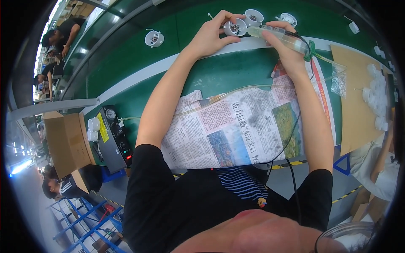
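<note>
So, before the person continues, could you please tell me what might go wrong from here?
The syringe in the right hand has its tip close to the rim of the white cup at the left hand, so any liquid inside might land on the rim or a finger.

A second white cup sits right beside it and could be bumped.

The thin tube passes behind the left forearm, so an arm movement might snag it.
</note>
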`<action>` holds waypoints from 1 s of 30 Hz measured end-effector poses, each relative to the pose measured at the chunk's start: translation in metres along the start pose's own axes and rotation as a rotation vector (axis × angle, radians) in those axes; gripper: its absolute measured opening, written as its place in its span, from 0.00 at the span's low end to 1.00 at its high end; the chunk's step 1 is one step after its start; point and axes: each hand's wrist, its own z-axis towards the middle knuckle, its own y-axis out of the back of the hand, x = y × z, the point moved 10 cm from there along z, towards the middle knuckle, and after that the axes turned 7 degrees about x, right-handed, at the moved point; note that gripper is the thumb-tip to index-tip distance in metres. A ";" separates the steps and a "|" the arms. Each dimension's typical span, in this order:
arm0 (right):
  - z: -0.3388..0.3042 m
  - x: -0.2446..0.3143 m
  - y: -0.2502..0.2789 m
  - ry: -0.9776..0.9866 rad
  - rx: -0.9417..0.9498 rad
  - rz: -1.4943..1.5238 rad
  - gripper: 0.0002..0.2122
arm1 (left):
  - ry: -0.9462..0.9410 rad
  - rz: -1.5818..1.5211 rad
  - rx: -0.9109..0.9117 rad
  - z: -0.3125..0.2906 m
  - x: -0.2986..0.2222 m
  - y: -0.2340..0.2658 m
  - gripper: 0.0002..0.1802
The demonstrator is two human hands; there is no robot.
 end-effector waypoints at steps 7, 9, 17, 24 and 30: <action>0.000 0.003 0.001 0.022 -0.002 0.015 0.15 | -0.007 -0.065 -0.082 0.000 0.001 0.004 0.29; 0.000 0.004 0.000 0.029 0.010 0.036 0.15 | -0.020 0.170 -0.253 -0.007 -0.006 0.020 0.30; -0.002 0.002 0.022 0.120 -0.131 0.156 0.13 | -0.244 0.790 -0.618 -0.022 -0.067 0.033 0.30; 0.006 -0.032 0.046 0.068 -0.267 0.478 0.10 | -0.074 0.396 -0.267 0.005 -0.001 0.023 0.19; 0.004 -0.017 0.036 0.029 -0.333 0.503 0.09 | -0.365 0.081 -0.729 -0.033 -0.080 0.058 0.30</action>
